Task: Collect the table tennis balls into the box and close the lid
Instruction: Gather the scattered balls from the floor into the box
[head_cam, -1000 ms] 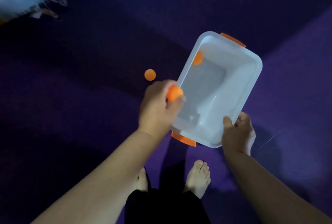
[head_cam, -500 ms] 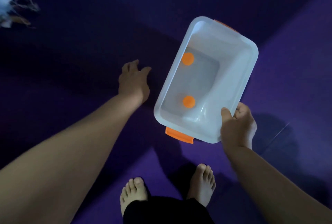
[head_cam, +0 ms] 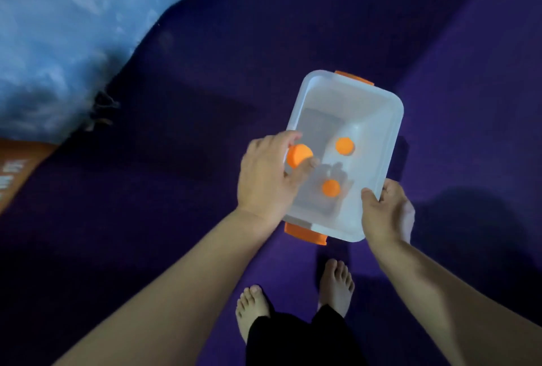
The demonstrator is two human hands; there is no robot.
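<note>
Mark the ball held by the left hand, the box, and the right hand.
held ball (head_cam: 299, 155): head view, middle of its orange surface.
box (head_cam: 378, 131): head view, inner right wall.
right hand (head_cam: 384, 213): head view, back of the hand.

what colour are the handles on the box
Orange, clearest in the head view: the near handle on the translucent white box.

Lettering on the orange strip (head_cam: 17, 166) is too blurred to read.
</note>
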